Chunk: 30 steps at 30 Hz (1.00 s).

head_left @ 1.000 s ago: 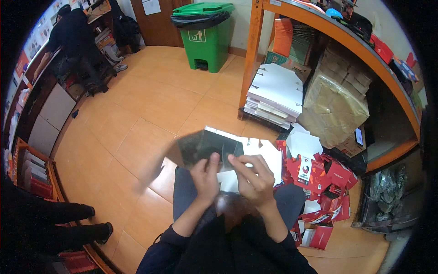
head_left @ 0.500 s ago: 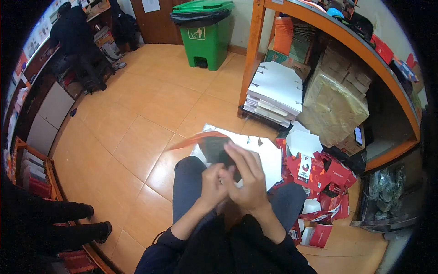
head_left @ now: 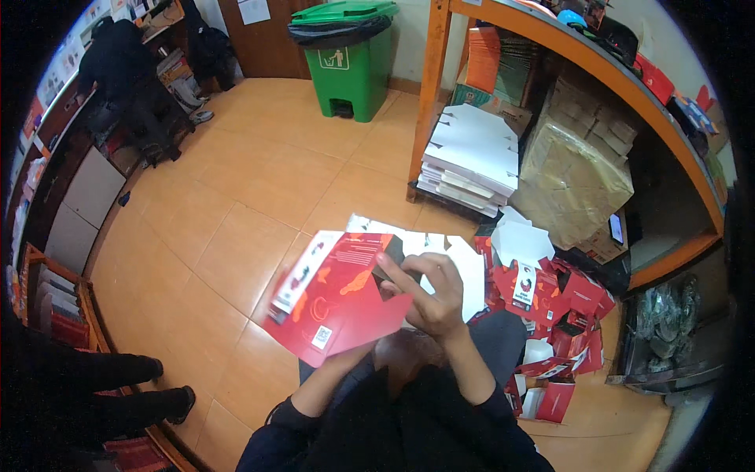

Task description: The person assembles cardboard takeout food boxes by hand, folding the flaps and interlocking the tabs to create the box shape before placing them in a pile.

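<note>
A red printed cardboard carton [head_left: 338,295], with a white strip along one edge and dark inner flaps, is tilted in front of me above my lap. My left hand [head_left: 340,368] is behind its lower side; the wrist shows, but the fingers are hidden by the card. At the right end, my right hand [head_left: 439,297] grips the flaps, its index finger laid along a dark panel and the other fingers bent. Beneath the carton, a flat white card sheet [head_left: 464,271] lies at my knees.
Red cartons [head_left: 582,295] lie heaped on the floor to my right. Behind them a stack of white card sheets [head_left: 476,145] and a taped box [head_left: 578,185] sit under an orange-framed table [head_left: 429,94]. A green bin [head_left: 350,71] stands ahead; another person [head_left: 122,75] is far left.
The carton has turned from a blurred, edge-on view to show its broad red face toward me. My left hand has gone behind it, and my right hand has moved slightly right.
</note>
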### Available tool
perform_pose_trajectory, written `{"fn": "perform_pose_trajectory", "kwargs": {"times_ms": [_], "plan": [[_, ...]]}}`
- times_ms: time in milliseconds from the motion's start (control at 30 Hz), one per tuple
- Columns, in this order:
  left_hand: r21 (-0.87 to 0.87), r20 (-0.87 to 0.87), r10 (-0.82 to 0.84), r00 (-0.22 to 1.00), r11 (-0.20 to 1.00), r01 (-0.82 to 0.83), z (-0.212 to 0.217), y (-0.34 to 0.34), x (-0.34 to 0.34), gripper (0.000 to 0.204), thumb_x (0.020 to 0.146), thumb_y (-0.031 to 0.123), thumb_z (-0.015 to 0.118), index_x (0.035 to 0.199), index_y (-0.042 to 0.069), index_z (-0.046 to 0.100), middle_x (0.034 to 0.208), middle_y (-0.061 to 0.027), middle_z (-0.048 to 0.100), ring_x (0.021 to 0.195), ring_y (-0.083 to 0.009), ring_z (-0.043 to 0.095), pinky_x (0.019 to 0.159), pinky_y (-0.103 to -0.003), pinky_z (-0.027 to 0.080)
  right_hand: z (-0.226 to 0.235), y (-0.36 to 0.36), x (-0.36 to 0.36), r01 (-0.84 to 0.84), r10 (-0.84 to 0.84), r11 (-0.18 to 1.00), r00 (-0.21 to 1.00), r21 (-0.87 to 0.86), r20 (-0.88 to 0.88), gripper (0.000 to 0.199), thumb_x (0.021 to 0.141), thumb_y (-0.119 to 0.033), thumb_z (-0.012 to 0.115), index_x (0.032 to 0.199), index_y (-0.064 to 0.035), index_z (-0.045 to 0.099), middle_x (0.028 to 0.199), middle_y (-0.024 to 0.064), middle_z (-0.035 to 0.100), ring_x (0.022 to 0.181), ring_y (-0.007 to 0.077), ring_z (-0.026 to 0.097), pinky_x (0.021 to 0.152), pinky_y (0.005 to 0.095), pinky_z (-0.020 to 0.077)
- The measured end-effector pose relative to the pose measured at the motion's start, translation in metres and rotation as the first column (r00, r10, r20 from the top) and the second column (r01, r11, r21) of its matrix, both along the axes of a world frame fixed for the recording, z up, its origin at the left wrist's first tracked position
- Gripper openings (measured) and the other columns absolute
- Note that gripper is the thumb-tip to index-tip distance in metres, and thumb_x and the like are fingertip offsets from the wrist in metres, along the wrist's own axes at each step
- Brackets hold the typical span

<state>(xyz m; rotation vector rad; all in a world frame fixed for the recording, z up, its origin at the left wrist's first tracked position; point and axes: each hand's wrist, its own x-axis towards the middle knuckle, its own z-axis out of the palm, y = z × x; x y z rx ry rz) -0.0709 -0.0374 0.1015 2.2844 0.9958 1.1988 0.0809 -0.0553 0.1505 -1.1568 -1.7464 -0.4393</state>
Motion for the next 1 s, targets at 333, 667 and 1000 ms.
{"fn": "perform_pose_trajectory", "kwargs": {"times_ms": [333,667,1000], "plan": [[0.022,-0.031,-0.062,0.998,0.998,0.063,0.003,0.0,-0.006,0.022,0.088,0.017,0.067,0.106,0.006,0.061,0.095,-0.0091,0.06,0.091,-0.0231,0.062,0.075,-0.036,0.05,-0.028,-0.007,-0.009,-0.138,0.123,0.989,0.959,-0.043,-0.256,0.025,0.074,-0.004,0.073,0.098,0.0005,0.069,0.074,0.0066,0.061,0.063,0.0209,0.062,0.054,0.0281,0.0491],[-0.476,0.373,-0.246,0.894,0.777,0.412,-0.037,0.007,0.01,0.024,0.098,0.012,0.049,0.116,0.002,0.06,0.105,-0.0125,0.064,0.099,-0.0235,0.063,0.087,-0.037,0.05,-0.026,-0.019,0.019,-0.081,-0.176,0.879,0.861,-0.471,-0.478,0.045,0.072,-0.004,0.07,0.115,-0.007,0.058,0.104,0.0155,0.058,0.102,0.0353,0.056,0.088,0.0407,0.0464],[-0.681,0.319,-0.011,0.948,0.693,0.237,-0.084,0.046,-0.015,0.027,0.096,0.016,0.048,0.11,0.005,0.069,0.089,-0.0108,0.07,0.083,-0.0157,0.064,0.076,-0.028,0.048,-0.029,-0.041,0.02,0.518,-0.589,0.764,0.803,-0.384,-0.088,0.041,0.07,-0.02,0.077,0.109,-0.0154,0.066,0.102,0.0113,0.048,0.095,0.0294,0.049,0.079,0.0413,0.041]]}}
